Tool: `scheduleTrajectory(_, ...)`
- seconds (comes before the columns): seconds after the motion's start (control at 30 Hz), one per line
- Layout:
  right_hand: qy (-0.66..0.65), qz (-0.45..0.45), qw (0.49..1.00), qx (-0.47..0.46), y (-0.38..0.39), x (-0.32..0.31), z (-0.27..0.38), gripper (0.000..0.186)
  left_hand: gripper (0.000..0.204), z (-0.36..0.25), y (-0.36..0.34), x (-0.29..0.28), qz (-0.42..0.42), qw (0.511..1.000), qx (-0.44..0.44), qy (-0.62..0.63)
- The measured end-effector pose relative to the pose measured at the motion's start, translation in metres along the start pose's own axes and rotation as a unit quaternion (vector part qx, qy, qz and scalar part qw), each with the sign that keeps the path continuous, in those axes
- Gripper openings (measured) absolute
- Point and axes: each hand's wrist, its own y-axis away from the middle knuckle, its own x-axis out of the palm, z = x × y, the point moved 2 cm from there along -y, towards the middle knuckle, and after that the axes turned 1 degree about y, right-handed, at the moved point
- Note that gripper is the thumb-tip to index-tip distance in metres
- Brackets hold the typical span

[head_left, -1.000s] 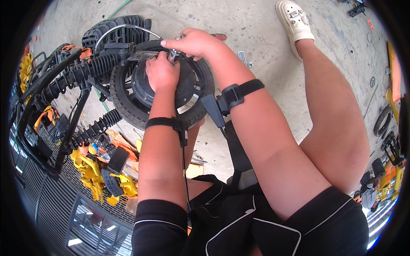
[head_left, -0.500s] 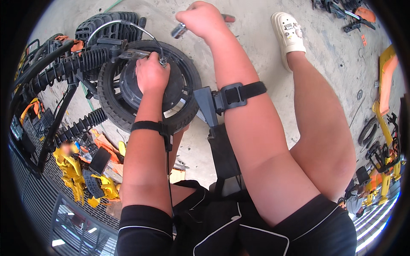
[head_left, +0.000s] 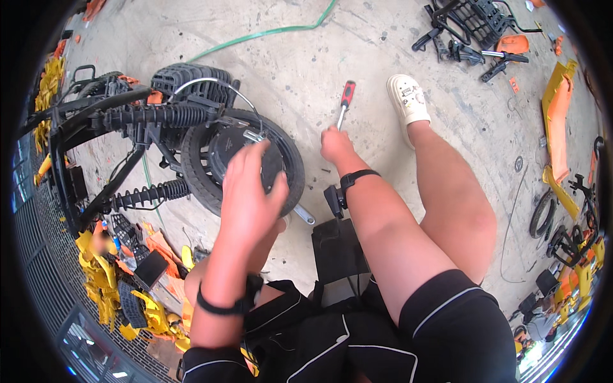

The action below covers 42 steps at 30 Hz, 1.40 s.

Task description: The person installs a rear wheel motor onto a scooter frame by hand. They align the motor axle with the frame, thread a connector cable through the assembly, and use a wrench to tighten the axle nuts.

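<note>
My right hand (head_left: 336, 145) is closed around the lower metal shaft of a tool with a red and black handle (head_left: 348, 94). The handle points away from me; my fingers hide its working end. My left hand (head_left: 250, 185), slightly blurred, hovers open over the near side of a wheel with a black tyre (head_left: 295, 167) and a dark round hub (head_left: 241, 148). Just beyond its fingertips, a small shiny metal piece (head_left: 253, 135) sits at the hub's middle. A silvery sheathed cable (head_left: 220, 81) arches down to the wheel. From under the tyre a wrench (head_left: 304, 215) pokes out.
A black frame with coil shock absorbers (head_left: 153, 116) extends left of the wheel. A green hose (head_left: 268, 32) crosses the concrete floor. Orange and yellow panels (head_left: 557, 127) and black parts (head_left: 472, 32) lie to the right. My foot in a cream clog (head_left: 407, 99) rests right of the tool.
My left hand has let go at the hub, drawn back toward me and opened. My right hand has come down and nearer with the tool, whose handle now points away. My view has shifted.
</note>
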Motion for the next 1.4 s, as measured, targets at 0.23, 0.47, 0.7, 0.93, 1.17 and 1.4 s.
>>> scheduleTrajectory(0.23,0.043,0.010,0.999,-0.001,0.012,0.100,-0.034,0.023,0.043,-0.022,0.052,-0.044,0.049,0.997,-0.009,0.057)
scheduleTrajectory(0.47,0.042,0.079,0.992,-0.086,0.031,0.047,-0.003,0.036,0.039,-0.026,0.054,-0.013,0.130,0.978,0.075,0.141)
scheduleTrajectory(0.7,-0.257,0.030,0.966,-0.027,0.023,-0.020,0.065,0.046,0.026,-0.027,0.056,-0.001,0.085,0.984,0.064,0.145)
scheduleTrajectory(0.93,-0.221,0.064,0.972,0.054,0.027,-0.046,0.149,0.064,0.026,-0.002,0.053,-0.041,-0.008,0.987,0.020,0.156)
scheduleTrajectory(1.17,-0.261,0.002,0.964,0.044,0.008,-0.022,0.163,0.064,0.025,0.011,0.064,-0.048,-0.046,0.980,-0.010,0.191)
scheduleTrajectory(1.4,-0.332,0.058,0.939,0.066,0.031,-0.007,0.151,0.067,0.016,0.004,0.066,-0.040,-0.037,0.975,-0.004,0.220)
